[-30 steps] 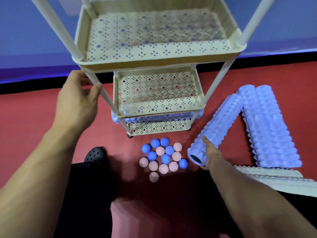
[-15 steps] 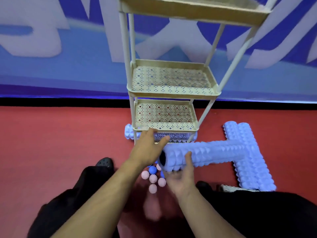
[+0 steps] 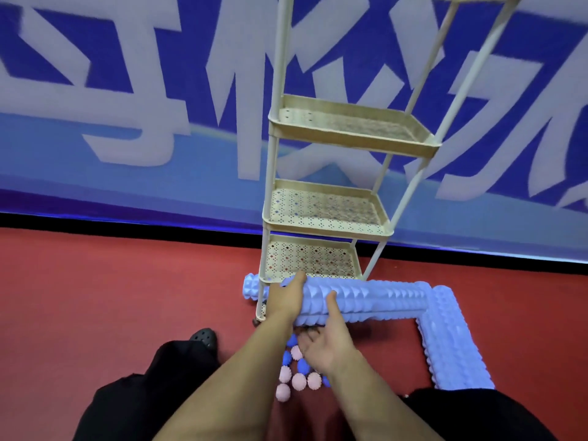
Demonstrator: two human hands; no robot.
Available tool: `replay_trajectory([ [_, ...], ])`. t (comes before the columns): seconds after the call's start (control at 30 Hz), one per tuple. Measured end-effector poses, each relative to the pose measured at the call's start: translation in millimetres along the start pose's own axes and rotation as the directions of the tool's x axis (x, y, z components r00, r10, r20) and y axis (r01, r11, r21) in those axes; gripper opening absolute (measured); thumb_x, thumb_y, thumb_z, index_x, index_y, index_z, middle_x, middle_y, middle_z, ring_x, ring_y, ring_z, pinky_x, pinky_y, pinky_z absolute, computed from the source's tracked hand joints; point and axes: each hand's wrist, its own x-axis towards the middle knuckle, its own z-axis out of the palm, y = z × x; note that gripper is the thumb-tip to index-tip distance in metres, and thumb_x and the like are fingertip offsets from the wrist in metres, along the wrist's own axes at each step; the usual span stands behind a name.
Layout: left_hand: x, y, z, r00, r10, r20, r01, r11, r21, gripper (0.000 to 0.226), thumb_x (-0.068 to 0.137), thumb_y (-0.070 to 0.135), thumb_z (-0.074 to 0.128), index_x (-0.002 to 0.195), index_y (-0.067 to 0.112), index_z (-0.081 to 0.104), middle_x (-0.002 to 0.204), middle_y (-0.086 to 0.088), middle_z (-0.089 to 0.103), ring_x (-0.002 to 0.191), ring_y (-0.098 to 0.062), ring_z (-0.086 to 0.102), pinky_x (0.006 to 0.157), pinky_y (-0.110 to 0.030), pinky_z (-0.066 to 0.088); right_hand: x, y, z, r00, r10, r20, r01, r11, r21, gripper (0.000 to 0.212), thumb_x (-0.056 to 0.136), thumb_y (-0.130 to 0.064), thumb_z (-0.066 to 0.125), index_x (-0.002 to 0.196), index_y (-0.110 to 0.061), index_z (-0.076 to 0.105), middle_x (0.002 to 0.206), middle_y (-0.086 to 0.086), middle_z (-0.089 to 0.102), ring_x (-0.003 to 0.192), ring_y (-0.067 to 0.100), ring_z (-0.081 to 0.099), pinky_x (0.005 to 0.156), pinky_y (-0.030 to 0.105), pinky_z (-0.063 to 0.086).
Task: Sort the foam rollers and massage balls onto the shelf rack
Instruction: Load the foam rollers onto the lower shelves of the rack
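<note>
A cream shelf rack [image 3: 327, 229] with perforated tiers stands on the red floor by the wall. In front of its lower tiers I hold a long lilac foam roller [image 3: 375, 302] level. My left hand [image 3: 286, 297] grips its left end from above, and my right hand [image 3: 327, 345] cups it from below with the thumb up its side. Another lilac roller [image 3: 251, 288] lies on the bottom tier, its end sticking out left. A thicker lilac roller [image 3: 451, 338] lies on the floor to the right. Several blue and pink spiky massage balls [image 3: 299, 378] sit on the floor under my hands.
A blue wall banner with pale lettering [image 3: 159, 106] runs behind the rack, with a black strip at its foot. My dark trousers and a black shoe [image 3: 203, 337] are at lower left. Red floor [image 3: 111, 297] stretches to the left of the rack.
I have lifted one roller off the floor with my right hand, and my left hand left the rack post and took its end. The roller now sits closer to the rack's lower tiers.
</note>
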Motion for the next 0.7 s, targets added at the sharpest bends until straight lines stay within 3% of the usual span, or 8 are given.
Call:
replay_trajectory([
  [0.1,-5,18,-2,0.994,0.05,-0.093,-0.038,0.992,0.124,0.069,0.076,0.059,0.065,0.124,0.009,0.061,0.121,-0.011,0.068,0.111,-0.031,0.062,0.094,-0.034,0.048,-6,-18,-16,0.99,-0.073,-0.118,0.03,0.943,-0.33,0.078,0.087,-0.067,0.062,0.14,-0.011,0.052,0.143,0.013,0.053,0.128,0.03,0.051,0.104,0.039,0.043],
  [0.2,-7,36,-9,0.985,0.147,-0.089,-0.127,0.972,0.198,0.063,0.085,0.051,0.067,0.132,0.01,0.058,0.132,-0.011,0.065,0.121,-0.031,0.059,0.095,-0.034,0.043,-11,-44,-39,0.922,-0.343,-0.179,0.175,0.784,-0.596,0.051,0.075,-0.061,0.075,0.102,-0.018,0.067,0.114,0.005,0.068,0.101,0.023,0.06,0.095,0.04,0.05],
  [0.23,-8,42,-11,0.982,0.179,-0.063,-0.161,0.961,0.223,0.064,0.086,0.05,0.067,0.135,0.011,0.056,0.135,-0.011,0.063,0.124,-0.031,0.058,0.098,-0.034,0.042,-18,-54,-42,0.904,-0.397,-0.162,0.201,0.727,-0.657,0.036,0.08,-0.054,0.075,0.083,-0.021,0.063,0.095,0.003,0.066,0.09,0.021,0.059,0.089,0.038,0.05],
  [0.3,-7,52,-12,0.974,0.225,0.014,-0.22,0.935,0.278,0.067,0.087,0.049,0.067,0.142,0.014,0.052,0.139,-0.009,0.06,0.128,-0.03,0.055,0.099,-0.033,0.04,-22,-76,-52,0.861,-0.5,-0.093,0.247,0.571,-0.783,0.037,0.086,-0.048,0.073,0.072,-0.023,0.05,0.077,-0.002,0.052,0.078,0.02,0.052,0.072,0.034,0.043],
  [0.37,-8,61,-15,0.962,0.258,0.095,-0.275,0.902,0.334,0.059,0.085,0.051,0.066,0.134,0.017,0.058,0.127,-0.004,0.062,0.119,-0.029,0.057,0.091,-0.033,0.04,-32,-92,-55,0.832,-0.554,-0.019,0.236,0.385,-0.892,0.04,0.08,-0.051,0.077,0.096,-0.02,0.058,0.098,0.002,0.056,0.096,0.025,0.059,0.081,0.038,0.049],
  [0.47,2,63,-22,0.928,0.311,0.206,-0.366,0.865,0.342,0.045,0.07,0.059,0.065,0.088,0.018,0.066,0.088,0.003,0.068,0.088,-0.021,0.061,0.086,-0.042,0.049,-40,-105,-56,0.814,-0.574,0.084,0.196,0.136,-0.971,0.073,0.077,-0.049,0.081,0.135,-0.014,0.052,0.131,0.013,0.051,0.123,0.031,0.053,0.103,0.039,0.043],
  [0.6,7,63,-38,0.889,0.338,0.308,-0.426,0.856,0.292,0.035,0.068,0.055,0.067,0.075,0.021,0.066,0.08,0.007,0.065,0.078,-0.014,0.059,0.08,-0.037,0.049,-40,-114,-58,0.851,-0.485,0.199,0.197,-0.056,-0.979,0.094,0.071,-0.058,0.082,0.148,-0.024,0.039,0.148,0.008,0.044,0.135,0.028,0.045,0.11,0.039,0.039],
  [0.7,11,66,-50,0.859,0.35,0.373,-0.451,0.862,0.231,0.025,0.07,0.049,0.066,0.072,0.024,0.065,0.08,0.008,0.063,0.078,-0.012,0.056,0.077,-0.03,0.043,-25,-116,-61,0.881,-0.393,0.265,0.195,-0.209,-0.958,0.107,0.06,-0.075,0.077,0.149,-0.034,0.036,0.144,-0.003,0.05,0.132,0.021,0.05,0.107,0.036,0.042],
])
